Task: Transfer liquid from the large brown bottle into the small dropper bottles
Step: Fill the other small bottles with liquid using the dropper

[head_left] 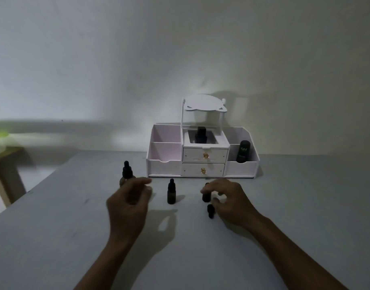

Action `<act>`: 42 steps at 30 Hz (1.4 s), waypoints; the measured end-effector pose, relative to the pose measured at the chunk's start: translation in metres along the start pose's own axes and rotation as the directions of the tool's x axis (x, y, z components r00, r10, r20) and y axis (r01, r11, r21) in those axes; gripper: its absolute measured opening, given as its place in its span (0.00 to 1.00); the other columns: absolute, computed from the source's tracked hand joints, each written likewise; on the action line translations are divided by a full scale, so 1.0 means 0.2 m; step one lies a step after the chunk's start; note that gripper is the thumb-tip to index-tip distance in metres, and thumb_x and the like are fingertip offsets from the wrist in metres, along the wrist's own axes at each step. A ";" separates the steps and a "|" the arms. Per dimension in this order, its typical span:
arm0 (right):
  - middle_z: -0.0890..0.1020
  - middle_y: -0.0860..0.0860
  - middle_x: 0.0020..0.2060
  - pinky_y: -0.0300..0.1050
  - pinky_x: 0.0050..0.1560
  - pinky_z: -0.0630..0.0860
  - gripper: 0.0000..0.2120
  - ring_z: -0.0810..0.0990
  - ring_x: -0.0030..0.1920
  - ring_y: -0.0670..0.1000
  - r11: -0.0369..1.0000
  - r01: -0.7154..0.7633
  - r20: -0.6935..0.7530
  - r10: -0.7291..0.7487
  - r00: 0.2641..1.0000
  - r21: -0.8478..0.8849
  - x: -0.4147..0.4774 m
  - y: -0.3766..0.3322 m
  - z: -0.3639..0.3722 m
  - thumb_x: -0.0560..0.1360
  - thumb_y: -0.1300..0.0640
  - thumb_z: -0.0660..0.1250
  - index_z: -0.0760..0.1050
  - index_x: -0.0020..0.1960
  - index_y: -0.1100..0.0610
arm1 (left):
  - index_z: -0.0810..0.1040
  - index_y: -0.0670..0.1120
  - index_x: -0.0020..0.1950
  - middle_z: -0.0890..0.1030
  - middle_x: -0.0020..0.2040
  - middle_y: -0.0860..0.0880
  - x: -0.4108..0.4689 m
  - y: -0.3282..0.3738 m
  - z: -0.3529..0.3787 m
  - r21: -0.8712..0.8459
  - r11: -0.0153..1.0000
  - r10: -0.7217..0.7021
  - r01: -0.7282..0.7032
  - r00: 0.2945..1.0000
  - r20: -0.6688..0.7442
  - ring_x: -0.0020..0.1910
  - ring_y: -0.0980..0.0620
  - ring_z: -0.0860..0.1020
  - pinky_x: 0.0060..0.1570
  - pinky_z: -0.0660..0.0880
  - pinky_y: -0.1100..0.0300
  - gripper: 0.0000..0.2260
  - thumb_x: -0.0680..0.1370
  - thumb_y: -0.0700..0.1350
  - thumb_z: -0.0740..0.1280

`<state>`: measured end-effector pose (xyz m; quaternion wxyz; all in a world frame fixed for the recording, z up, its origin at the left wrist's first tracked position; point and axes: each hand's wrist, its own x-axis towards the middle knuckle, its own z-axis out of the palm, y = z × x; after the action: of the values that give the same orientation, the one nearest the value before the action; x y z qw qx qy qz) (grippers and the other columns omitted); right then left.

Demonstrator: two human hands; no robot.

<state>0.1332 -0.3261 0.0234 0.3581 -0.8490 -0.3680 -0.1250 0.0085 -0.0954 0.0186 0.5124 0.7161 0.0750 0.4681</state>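
Observation:
The large brown bottle (127,173) with a black dropper cap stands upright at the left of the grey table (54,237). My left hand (128,203) hovers just in front of it, fingers apart, holding nothing. A small dark dropper bottle (171,192), capped, stands alone between my hands. My right hand (230,198) has its fingertips around the top of a second small bottle (206,196), which looks uncapped. A black dropper cap (210,211) is just below that bottle at the edge of my right palm; whether it rests on the table is unclear.
A white desk organiser (165,164) with two drawers stands at the back of the table against the wall. It holds a dark bottle (201,135) in its middle compartment and a black tube (243,151) on the right. A wooden stool (6,164) stands off the table's left edge.

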 end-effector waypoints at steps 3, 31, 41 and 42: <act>0.77 0.39 0.59 0.38 0.65 0.72 0.23 0.72 0.59 0.35 0.992 -0.089 0.146 0.101 0.984 -0.086 -0.07 0.04 -0.04 0.71 0.69 0.68 0.81 0.57 0.45 | 0.83 0.54 0.49 0.84 0.42 0.50 -0.04 0.05 0.17 -0.030 0.998 -0.049 0.056 0.980 0.195 0.40 0.54 0.83 0.43 0.83 0.52 0.11 0.76 0.37 0.72; 0.86 0.49 0.46 0.49 0.52 0.84 0.09 0.85 0.47 0.46 0.849 -0.109 -0.434 0.369 0.822 0.516 0.14 0.02 0.07 0.74 0.59 0.74 0.82 0.54 0.56 | 0.81 0.45 0.64 0.85 0.57 0.49 -0.10 -0.03 0.71 0.112 0.938 -0.344 0.328 0.840 0.421 0.52 0.57 0.81 0.60 0.75 0.62 0.18 0.75 0.37 0.74; 0.87 0.49 0.45 0.42 0.51 0.82 0.09 0.85 0.45 0.45 0.935 -0.207 -0.391 0.312 0.866 0.289 0.13 0.04 0.14 0.72 0.58 0.76 0.84 0.51 0.55 | 0.86 0.49 0.55 0.87 0.47 0.55 -0.09 -0.06 0.70 0.109 0.964 -0.265 0.242 0.864 0.429 0.47 0.61 0.84 0.56 0.82 0.56 0.14 0.71 0.37 0.74; 0.86 0.48 0.44 0.45 0.51 0.83 0.09 0.85 0.45 0.46 0.938 -0.223 -0.390 0.316 0.865 0.266 0.13 0.04 0.15 0.71 0.57 0.77 0.84 0.50 0.55 | 0.86 0.49 0.54 0.87 0.46 0.55 -0.10 -0.06 0.70 0.105 0.967 -0.254 0.231 0.867 0.428 0.46 0.61 0.84 0.54 0.83 0.56 0.13 0.71 0.37 0.73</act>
<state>0.1553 -0.2957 0.0101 0.5321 -0.8009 -0.1689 -0.2164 0.1063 -0.1938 -0.0076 0.5527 0.8003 0.0588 0.2250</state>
